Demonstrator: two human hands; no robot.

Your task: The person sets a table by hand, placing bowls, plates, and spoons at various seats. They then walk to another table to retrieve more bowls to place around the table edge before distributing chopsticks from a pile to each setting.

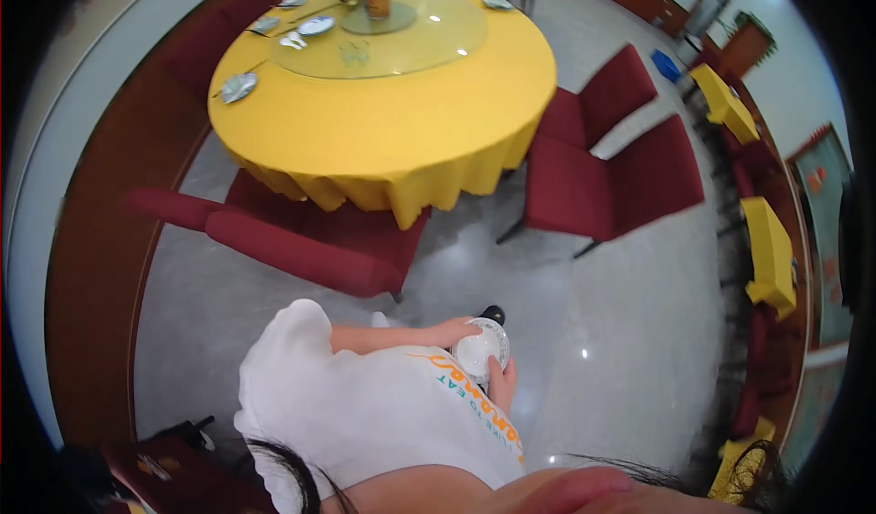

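Note:
In front of my white shirt I hold white dishes with a patterned rim (483, 349), apparently a small stack. My left hand (456, 331) grips the far left side of the rim, its thumb and fingers closed on it. On the near right side, my right hand (501, 382) is closed on the same dishes, thumb over the edge. The undersides and most of my fingertips are hidden.
Ahead stands a round table with a yellow cloth (365, 121), a glass turntable (429, 53) and place settings (239, 88). Red chairs stand at the near left (301, 249) and right (570, 185). Smaller yellow-covered tables (768, 249) line the right side. A blue bin (666, 65) is farther back.

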